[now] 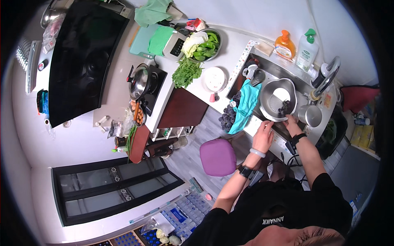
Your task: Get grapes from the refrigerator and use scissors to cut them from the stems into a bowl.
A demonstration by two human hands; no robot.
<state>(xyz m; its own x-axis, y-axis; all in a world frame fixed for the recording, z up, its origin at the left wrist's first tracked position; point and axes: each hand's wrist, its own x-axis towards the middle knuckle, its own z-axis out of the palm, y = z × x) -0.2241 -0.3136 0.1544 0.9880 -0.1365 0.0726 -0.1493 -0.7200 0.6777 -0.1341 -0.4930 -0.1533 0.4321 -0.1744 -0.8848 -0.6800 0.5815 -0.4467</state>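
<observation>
A metal bowl (pixel 267 95) stands in the sink (pixel 302 87), with a few dark grapes (pixel 284 109) near its right side. My left hand (pixel 263 136) is just in front of the bowl, over the sink's near edge, its fingers stretched and a little apart. My right hand (pixel 292 126) is at the bowl's near right rim with fingers bent together; what they hold, if anything, is too small to make out. To the left, a bunch of dark grapes (pixel 227 121) lies half out of a teal plastic bag (pixel 247 107) at the counter's edge.
A faucet (pixel 328 78) and a metal cup (pixel 310 115) are right of the bowl. Behind the sink stand an orange soap bottle (pixel 284 46) and a white pump bottle (pixel 307 49). A white bowl (pixel 214 79) and a purple stool (pixel 218 157) are to the left.
</observation>
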